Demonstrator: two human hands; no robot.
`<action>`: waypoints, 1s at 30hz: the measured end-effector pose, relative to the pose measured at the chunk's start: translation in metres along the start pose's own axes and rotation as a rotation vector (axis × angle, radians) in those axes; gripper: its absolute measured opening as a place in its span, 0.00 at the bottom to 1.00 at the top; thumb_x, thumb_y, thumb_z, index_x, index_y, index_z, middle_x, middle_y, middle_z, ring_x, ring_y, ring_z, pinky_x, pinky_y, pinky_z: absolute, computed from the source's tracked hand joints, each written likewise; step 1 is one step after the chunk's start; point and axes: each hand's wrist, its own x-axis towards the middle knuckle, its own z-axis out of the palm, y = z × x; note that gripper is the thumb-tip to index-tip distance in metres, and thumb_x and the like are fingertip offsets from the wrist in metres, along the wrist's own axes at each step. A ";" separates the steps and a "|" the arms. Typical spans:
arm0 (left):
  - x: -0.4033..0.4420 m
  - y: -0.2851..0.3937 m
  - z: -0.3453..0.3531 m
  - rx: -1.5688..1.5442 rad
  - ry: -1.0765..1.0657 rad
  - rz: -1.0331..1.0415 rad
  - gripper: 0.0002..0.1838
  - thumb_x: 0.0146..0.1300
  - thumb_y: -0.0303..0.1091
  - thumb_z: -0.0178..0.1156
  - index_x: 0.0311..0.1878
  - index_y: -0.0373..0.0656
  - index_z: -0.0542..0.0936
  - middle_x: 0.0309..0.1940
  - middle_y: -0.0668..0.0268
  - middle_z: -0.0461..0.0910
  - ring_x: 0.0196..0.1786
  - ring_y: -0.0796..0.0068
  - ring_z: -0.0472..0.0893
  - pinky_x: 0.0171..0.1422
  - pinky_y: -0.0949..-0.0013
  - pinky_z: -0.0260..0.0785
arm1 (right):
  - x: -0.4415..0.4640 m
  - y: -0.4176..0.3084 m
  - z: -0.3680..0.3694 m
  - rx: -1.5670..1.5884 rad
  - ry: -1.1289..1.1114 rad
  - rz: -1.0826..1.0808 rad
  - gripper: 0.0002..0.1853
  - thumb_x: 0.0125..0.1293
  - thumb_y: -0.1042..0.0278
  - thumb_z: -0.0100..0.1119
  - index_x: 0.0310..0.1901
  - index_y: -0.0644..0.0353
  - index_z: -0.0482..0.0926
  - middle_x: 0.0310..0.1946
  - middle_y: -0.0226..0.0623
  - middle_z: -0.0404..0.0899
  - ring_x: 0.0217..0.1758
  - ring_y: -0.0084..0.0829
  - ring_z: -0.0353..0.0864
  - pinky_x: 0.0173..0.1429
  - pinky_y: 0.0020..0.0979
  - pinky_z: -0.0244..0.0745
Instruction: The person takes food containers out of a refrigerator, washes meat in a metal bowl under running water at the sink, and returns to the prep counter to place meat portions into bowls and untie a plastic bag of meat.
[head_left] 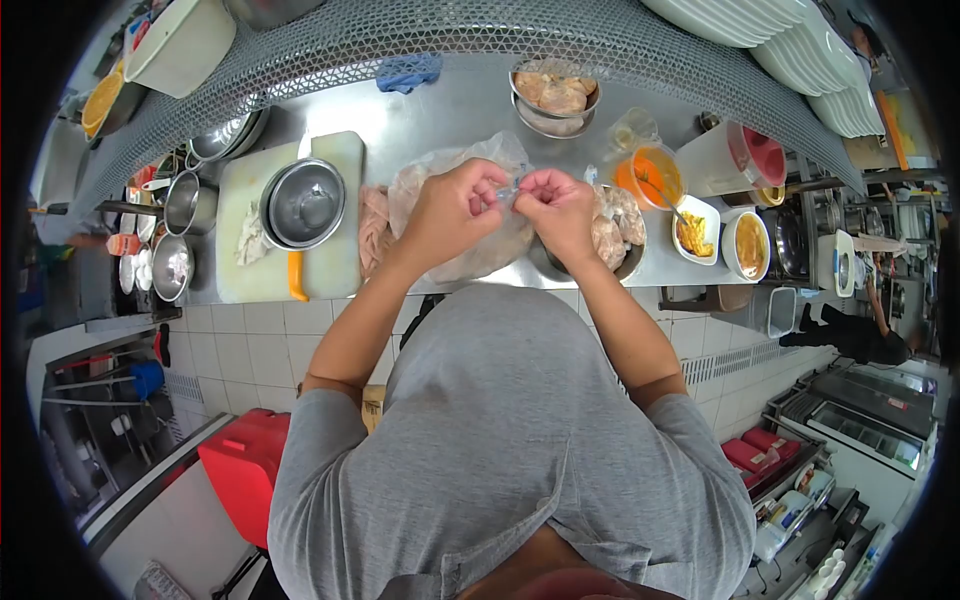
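My left hand [458, 214] and my right hand [558, 210] are close together over the steel counter, fingers curled and pinched. A thin bit of clear plastic shows between their fingertips, seemingly part of the clear plastic bag [490, 257] lying below them; exactly what each fingertip grips is small and partly hidden. Beside my right hand is a metal bowl [636, 262] with bagged pale meat pieces [610, 238]. A pinkish cloth-like item [373, 222] lies left of the bag.
To the left, a cutting board [240, 190] bears stacked metal bowls [307, 205] and a yellow-orange handle [297, 276]. Farther back stands a bowl of meat [555, 92]. At right are an orange-filled container [648, 176] and a white food dish [697, 230]. A mesh shelf [450, 40] overhangs the counter.
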 end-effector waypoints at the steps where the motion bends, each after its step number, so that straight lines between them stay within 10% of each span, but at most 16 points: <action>1: -0.003 -0.003 0.001 -0.056 0.036 -0.038 0.09 0.57 0.27 0.70 0.41 0.38 0.84 0.31 0.70 0.84 0.32 0.84 0.79 0.39 0.76 0.75 | 0.000 0.001 0.000 -0.048 0.013 -0.026 0.06 0.57 0.79 0.69 0.36 0.66 0.84 0.30 0.30 0.85 0.32 0.18 0.84 0.37 0.23 0.80; 18: 0.021 -0.039 0.011 -0.199 -0.064 -0.223 0.09 0.54 0.22 0.69 0.39 0.36 0.82 0.32 0.68 0.83 0.34 0.82 0.82 0.39 0.75 0.78 | -0.005 -0.009 0.010 -0.350 0.046 -0.605 0.07 0.52 0.79 0.70 0.32 0.61 0.81 0.30 0.38 0.85 0.28 0.31 0.86 0.32 0.30 0.82; 30: 0.023 -0.057 0.018 -0.638 -0.097 -0.332 0.09 0.55 0.18 0.66 0.39 0.38 0.80 0.34 0.67 0.82 0.35 0.78 0.83 0.42 0.72 0.80 | -0.004 0.022 0.016 0.017 0.075 -0.438 0.07 0.57 0.79 0.70 0.36 0.63 0.82 0.36 0.36 0.88 0.31 0.33 0.88 0.39 0.29 0.86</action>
